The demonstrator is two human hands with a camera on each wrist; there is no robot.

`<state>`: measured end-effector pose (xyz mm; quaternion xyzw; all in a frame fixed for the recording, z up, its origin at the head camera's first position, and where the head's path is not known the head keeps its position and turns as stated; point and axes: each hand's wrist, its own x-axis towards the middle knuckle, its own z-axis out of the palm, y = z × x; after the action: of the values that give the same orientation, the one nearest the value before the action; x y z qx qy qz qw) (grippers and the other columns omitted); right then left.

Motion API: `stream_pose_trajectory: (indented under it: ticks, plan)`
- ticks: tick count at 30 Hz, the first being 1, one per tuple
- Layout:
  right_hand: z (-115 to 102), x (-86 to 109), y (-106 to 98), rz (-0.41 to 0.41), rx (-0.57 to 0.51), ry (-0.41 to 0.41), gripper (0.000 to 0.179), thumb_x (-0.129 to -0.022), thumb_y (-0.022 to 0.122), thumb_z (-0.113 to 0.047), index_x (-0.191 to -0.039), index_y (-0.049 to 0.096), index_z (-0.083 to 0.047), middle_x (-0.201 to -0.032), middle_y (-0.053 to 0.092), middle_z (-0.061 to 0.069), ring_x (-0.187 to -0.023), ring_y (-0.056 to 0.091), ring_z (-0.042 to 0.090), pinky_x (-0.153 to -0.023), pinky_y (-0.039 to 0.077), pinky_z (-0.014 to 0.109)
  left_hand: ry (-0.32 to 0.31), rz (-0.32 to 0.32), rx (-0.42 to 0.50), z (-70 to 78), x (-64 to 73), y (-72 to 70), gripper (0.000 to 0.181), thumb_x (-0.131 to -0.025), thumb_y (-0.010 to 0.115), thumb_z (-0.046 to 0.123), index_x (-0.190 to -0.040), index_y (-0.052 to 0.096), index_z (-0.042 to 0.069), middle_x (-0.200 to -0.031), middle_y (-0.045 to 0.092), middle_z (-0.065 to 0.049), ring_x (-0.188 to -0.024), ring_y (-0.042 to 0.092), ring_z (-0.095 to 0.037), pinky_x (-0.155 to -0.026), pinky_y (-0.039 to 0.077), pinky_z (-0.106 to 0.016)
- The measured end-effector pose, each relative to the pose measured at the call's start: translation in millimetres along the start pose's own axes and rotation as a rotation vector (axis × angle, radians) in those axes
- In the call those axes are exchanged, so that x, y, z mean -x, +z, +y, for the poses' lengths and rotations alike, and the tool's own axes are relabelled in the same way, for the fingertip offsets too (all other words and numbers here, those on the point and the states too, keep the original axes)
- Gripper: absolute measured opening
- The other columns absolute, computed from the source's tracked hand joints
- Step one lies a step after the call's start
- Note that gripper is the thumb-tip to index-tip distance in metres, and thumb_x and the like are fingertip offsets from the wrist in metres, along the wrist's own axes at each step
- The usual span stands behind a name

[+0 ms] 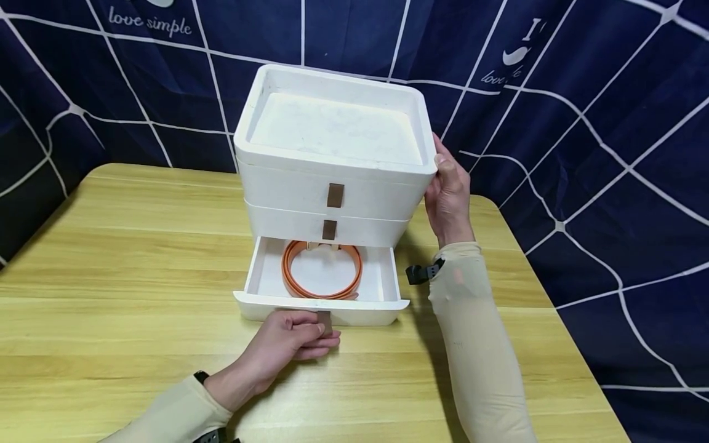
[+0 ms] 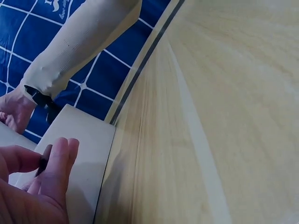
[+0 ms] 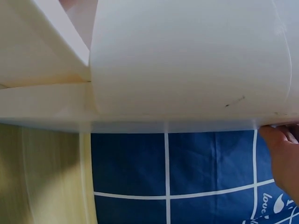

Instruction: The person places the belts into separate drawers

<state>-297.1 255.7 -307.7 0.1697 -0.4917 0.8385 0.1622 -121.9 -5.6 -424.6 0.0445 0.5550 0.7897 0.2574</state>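
Observation:
A white drawer box (image 1: 332, 191) stands on the table, its bottom drawer (image 1: 260, 306) pulled out toward me. Inside that drawer lies a coiled orange-brown belt (image 1: 286, 271), its buckle end partly hidden under the drawer above. My left hand (image 1: 282, 344) pinches the brown pull tab (image 1: 325, 321) on the drawer's front between thumb and fingers, also seen in the left wrist view as a dark tab (image 2: 44, 159). My right hand (image 1: 451, 194) rests against the upper right side of the box, thumb near the top rim; its far fingers are hidden behind the box.
Two upper drawers with brown tabs (image 1: 335, 195) are closed. A shallow tray top (image 1: 338, 126) forms the box's lid. Wood-grain table (image 1: 138, 277) surrounds the box, and a dark blue curtain with white lines (image 1: 354, 37) hangs behind and to the right.

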Motion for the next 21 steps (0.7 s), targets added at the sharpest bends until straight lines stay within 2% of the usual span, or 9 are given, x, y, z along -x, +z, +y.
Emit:
stream_pose_trajectory:
  ticks: [3,7,10,14,21]
  plan:
    - [-0.2,0.0,0.4,-0.002,0.004,-0.003,0.055,-0.088,0.052,-0.009,-0.140,0.046,0.009,-0.143,0.048,0.019,-0.131,0.046,0.028,-0.109,0.042,0.031,0.004,0.019,0.007,1.2,-0.5,0.9,0.015,-0.094,0.056,-0.003,-0.100,0.060,-0.016,-0.109,0.066,-0.030,-0.102,0.067,-0.035,-0.088,0.057,-0.037]
    - [-0.4,-1.2,0.6,-0.011,0.020,-0.013,0.055,-0.088,0.052,-0.010,-0.140,0.046,0.008,-0.144,0.048,0.019,-0.131,0.045,0.028,-0.109,0.042,0.031,0.006,0.037,0.010,2.8,-0.9,1.9,0.012,-0.093,0.055,-0.005,-0.095,0.059,-0.016,-0.107,0.066,-0.029,-0.101,0.067,-0.035,-0.088,0.057,-0.037]
    - [-0.7,-2.1,0.7,-0.006,0.016,-0.011,0.055,-0.088,0.052,-0.010,-0.140,0.046,0.008,-0.143,0.048,0.019,-0.131,0.046,0.028,-0.109,0.042,0.031,0.008,0.044,0.004,3.7,-1.4,2.9,0.014,-0.094,0.054,-0.005,-0.098,0.060,-0.017,-0.107,0.066,-0.029,-0.101,0.067,-0.034,-0.088,0.057,-0.036]
    - [-0.9,-2.4,1.6,0.007,-0.004,0.001,0.055,-0.088,0.053,-0.009,-0.140,0.047,0.008,-0.143,0.049,0.018,-0.130,0.046,0.028,-0.108,0.043,0.031,0.015,0.047,-0.004,4.9,-1.7,4.2,0.023,-0.094,0.051,-0.006,-0.110,0.060,-0.019,-0.108,0.066,-0.029,-0.101,0.068,-0.033,-0.088,0.057,-0.035]
    - [-0.1,-1.9,0.0,0.006,0.003,0.001,0.056,-0.088,0.052,-0.010,-0.140,0.046,0.009,-0.143,0.048,0.019,-0.131,0.046,0.028,-0.108,0.042,0.031,0.029,0.079,0.038,6.8,-4.4,6.3,0.011,-0.092,0.050,-0.010,-0.092,0.060,-0.016,-0.105,0.066,-0.031,-0.098,0.068,-0.036,-0.090,0.056,-0.038]
